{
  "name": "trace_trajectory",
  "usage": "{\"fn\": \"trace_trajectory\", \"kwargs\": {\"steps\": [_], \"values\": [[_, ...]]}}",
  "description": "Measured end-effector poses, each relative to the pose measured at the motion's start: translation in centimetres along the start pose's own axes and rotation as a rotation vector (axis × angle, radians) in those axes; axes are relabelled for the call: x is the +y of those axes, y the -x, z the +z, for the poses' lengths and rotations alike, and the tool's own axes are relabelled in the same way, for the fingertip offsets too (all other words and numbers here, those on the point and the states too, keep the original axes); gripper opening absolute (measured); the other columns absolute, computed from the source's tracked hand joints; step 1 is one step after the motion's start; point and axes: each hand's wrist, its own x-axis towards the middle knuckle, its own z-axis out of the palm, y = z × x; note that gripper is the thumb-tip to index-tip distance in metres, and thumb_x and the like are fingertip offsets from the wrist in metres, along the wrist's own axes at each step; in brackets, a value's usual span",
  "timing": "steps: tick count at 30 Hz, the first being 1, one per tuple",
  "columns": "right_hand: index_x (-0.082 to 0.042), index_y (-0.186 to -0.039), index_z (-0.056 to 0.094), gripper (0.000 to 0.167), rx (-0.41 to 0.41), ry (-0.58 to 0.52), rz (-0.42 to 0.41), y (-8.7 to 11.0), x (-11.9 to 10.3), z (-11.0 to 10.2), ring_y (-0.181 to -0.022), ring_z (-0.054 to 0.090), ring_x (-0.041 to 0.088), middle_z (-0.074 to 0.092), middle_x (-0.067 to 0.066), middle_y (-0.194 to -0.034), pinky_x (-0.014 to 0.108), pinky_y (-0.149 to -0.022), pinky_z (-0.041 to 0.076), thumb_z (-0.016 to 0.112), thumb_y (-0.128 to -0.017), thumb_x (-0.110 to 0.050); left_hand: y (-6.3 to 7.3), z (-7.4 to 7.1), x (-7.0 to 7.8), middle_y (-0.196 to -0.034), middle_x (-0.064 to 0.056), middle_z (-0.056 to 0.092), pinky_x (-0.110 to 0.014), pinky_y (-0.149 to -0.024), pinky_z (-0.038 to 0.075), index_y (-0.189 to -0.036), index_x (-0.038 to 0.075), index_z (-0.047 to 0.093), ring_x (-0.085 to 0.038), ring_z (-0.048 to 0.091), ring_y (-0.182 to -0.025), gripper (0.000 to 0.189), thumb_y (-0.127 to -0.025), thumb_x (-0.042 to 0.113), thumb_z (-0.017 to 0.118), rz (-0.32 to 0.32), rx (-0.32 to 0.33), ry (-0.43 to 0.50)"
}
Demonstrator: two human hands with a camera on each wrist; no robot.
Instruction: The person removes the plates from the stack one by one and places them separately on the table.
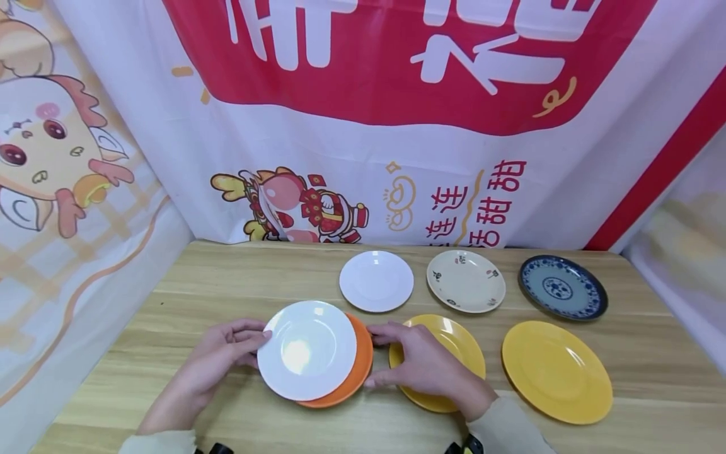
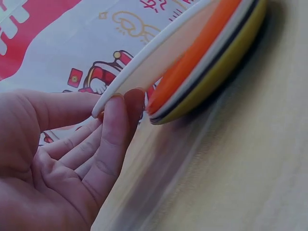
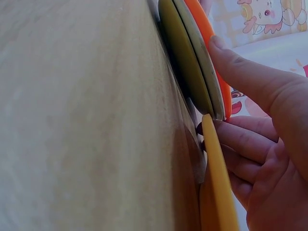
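Observation:
My left hand pinches the left rim of a white plate between thumb and fingers. In the left wrist view this plate tilts above an orange plate, with a gap at the held side. Beneath the orange one, a pale plate and a yellowish plate complete the stack. My right hand is at the stack's right edge, thumb and fingers spread along it, with the thumb right at the orange rim. Under that hand lies a yellow plate, partly hidden.
Behind stand a small white plate, a cream plate with small motifs and a blue-patterned plate. Another yellow plate lies at the right. Printed cloth hangs along the wooden table's back edge and sides.

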Motion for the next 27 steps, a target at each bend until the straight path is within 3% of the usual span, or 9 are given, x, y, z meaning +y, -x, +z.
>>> {"fn": "trace_trajectory", "kwargs": {"steps": [6, 13, 27], "values": [[-0.018, -0.148, 0.066, 0.085, -0.002, -0.004, -0.003, -0.2, -0.1, 0.0, -0.127, 0.069, 0.011, 0.079, -0.01, -0.129, 0.047, -0.121, 0.05, 0.098, -0.075, -0.047, -0.4, -1.2, 0.7, -0.101, 0.007, 0.082, -0.028, -0.082, 0.067, -0.143, -0.014, 0.051, -0.012, 0.077, -0.086, 0.05, -0.106, 0.015, 0.067, 0.001, 0.011, 0.055], [-0.021, -0.147, 0.066, 0.084, -0.011, -0.017, 0.007, -0.3, 0.1, 0.0, -0.129, 0.068, 0.009, 0.078, -0.014, -0.129, 0.048, -0.123, 0.048, 0.097, -0.075, -0.05, -1.5, -2.0, 1.2, -0.106, 0.008, 0.08, -0.028, -0.087, 0.067, -0.139, -0.005, 0.059, -0.012, 0.077, -0.092, 0.04, -0.106, 0.015, 0.069, 0.01, 0.043, 0.173], [-0.02, -0.148, 0.066, 0.085, -0.018, -0.024, 0.015, -0.4, 0.2, 0.0, -0.131, 0.067, 0.01, 0.078, -0.014, -0.13, 0.049, -0.124, 0.047, 0.098, -0.075, -0.049, -4.5, -3.5, 1.5, -0.106, 0.011, 0.075, -0.025, -0.093, 0.065, -0.157, -0.009, 0.034, -0.007, 0.076, -0.096, 0.064, -0.108, 0.018, 0.066, -0.069, 0.049, 0.261]]}}
